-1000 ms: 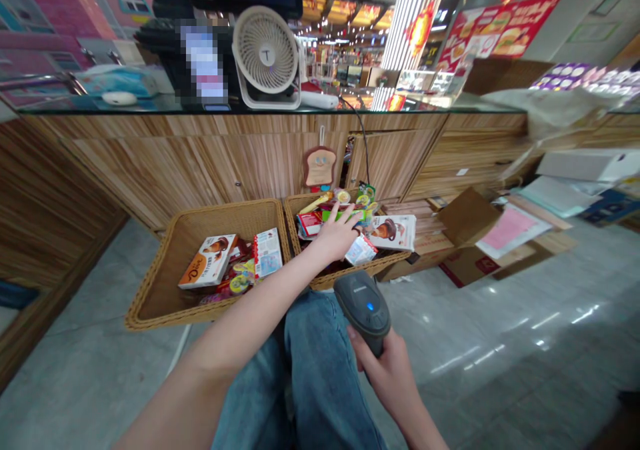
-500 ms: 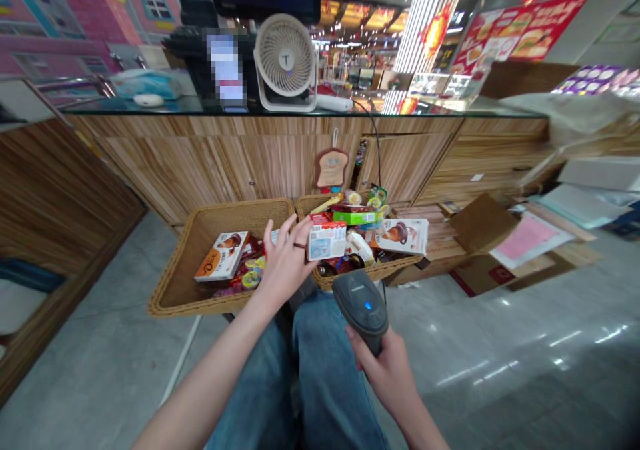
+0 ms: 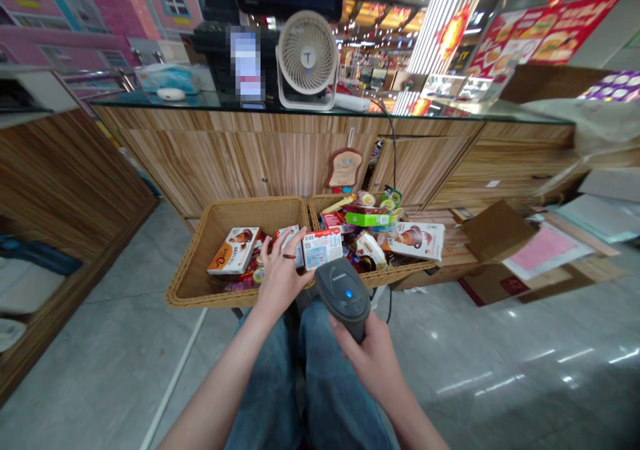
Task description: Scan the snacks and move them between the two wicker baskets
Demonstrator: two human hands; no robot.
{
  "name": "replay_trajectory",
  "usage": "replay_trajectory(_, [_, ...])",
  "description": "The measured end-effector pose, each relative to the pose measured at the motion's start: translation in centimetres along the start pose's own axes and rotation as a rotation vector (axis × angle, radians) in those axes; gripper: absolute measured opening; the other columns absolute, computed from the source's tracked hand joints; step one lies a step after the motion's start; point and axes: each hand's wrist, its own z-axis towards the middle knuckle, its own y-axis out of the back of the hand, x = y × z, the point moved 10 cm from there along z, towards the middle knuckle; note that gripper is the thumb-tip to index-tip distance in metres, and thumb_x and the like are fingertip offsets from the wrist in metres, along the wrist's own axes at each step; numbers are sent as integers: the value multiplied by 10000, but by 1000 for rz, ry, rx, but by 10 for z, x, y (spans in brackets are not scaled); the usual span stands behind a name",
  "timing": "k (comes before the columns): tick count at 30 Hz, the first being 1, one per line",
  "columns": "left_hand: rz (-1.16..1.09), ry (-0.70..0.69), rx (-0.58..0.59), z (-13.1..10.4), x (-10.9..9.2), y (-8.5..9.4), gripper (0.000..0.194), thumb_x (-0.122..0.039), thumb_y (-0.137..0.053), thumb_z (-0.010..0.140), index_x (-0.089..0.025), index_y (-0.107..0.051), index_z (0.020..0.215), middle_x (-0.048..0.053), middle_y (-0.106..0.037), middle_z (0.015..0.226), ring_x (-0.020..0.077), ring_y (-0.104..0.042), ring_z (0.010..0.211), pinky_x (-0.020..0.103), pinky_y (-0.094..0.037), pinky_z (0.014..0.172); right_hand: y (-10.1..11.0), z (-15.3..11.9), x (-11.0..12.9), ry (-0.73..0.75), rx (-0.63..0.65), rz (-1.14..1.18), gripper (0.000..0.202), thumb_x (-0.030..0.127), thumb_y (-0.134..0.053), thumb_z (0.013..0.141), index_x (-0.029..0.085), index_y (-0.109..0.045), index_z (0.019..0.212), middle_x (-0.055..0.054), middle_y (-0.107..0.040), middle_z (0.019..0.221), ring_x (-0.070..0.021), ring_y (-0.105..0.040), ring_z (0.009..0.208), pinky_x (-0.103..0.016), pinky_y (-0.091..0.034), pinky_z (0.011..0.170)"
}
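Observation:
My left hand [image 3: 281, 277] pinches a small white box with a red edge and printed panels [image 3: 323, 249] between thumb and fingers, above the gap between two baskets. Wrapped around the handle of a dark barcode scanner [image 3: 343, 293] with a lit blue light is my right hand [image 3: 367, 343]. The scanner's head is close to the lower edge of the box. In the left wicker basket [image 3: 187, 283] lie an orange-and-white ice cream box [image 3: 234, 251] and other packets. The right wicker basket [image 3: 400, 274] is heaped with packaged sweets, among them a green box [image 3: 368, 219].
Behind the baskets stands a wood-grain counter [image 3: 225, 157] with a small fan [image 3: 307, 57] and a lit phone-like screen [image 3: 246, 63] on it. A white ice cream box [image 3: 413, 240] overhangs the right basket. Cardboard boxes [image 3: 493, 283] sit on the floor at right.
The scanner has moved left, nearer the white box. My left hand still holds the box, now slightly lower over the baskets. The whole view has shifted a little.

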Motion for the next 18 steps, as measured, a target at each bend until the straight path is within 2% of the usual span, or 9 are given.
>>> replay_trajectory(7, [11, 17, 9, -2, 4, -3, 828, -257, -745, 888, -292, -330, 1604, 135, -572, 1556, 319, -435, 1525, 605, -207, 1290, -7, 5, -4, -11, 22, -5, 246, 389, -614, 997, 182, -717, 1080, 12, -630, 531, -228, -682, 561, -245, -465, 478])
replay_trajectory(14, [1, 6, -1, -3, 2, -3, 799, -255, -745, 879, -285, -363, 1579, 131, -581, 1547, 303, -458, 1507, 576, -213, 1289, -5, 5, 0, -4, 1, -3, 260, 408, -623, 981, 181, -727, 1055, -2, -665, 558, -243, -703, 591, -258, -509, 531])
replay_trajectory(18, [22, 49, -46, -4, 7, 0, 789, -303, -764, 877, -269, -372, 1561, 155, -597, 1518, 343, -455, 1500, 607, -211, 1278, -6, 3, -5, -18, 4, 8, 266, 398, -618, 979, 173, -722, 1074, -1, -650, 554, -252, -718, 624, -257, -516, 523])
